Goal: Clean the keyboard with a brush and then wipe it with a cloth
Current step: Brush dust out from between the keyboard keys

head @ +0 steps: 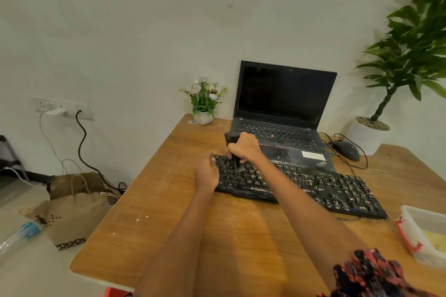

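I am looking at the black, crumb-speckled full-size keyboard point(299, 185) lying slantwise across the middle of the light brown wooden table point(169, 219), just in front of the open black laptop point(282, 113). My right hand point(245, 148) is curling its fingers round the black-handled brush point(233, 152), holding it upright with the bristles touching the keys near the keyboard's left end. My left hand point(207, 175) is sitting at that same left edge, fingers bent against the keyboard's side; I cannot tell whether it is truly clamping the edge or only resting there. A black corded mouse point(345, 149) is lying to the right of the laptop, and a small white pot of white flowers point(204, 101) is standing to its left. A clear plastic tub with red clips point(422, 231) is sitting at the table's right edge, near the keyboard's far end.
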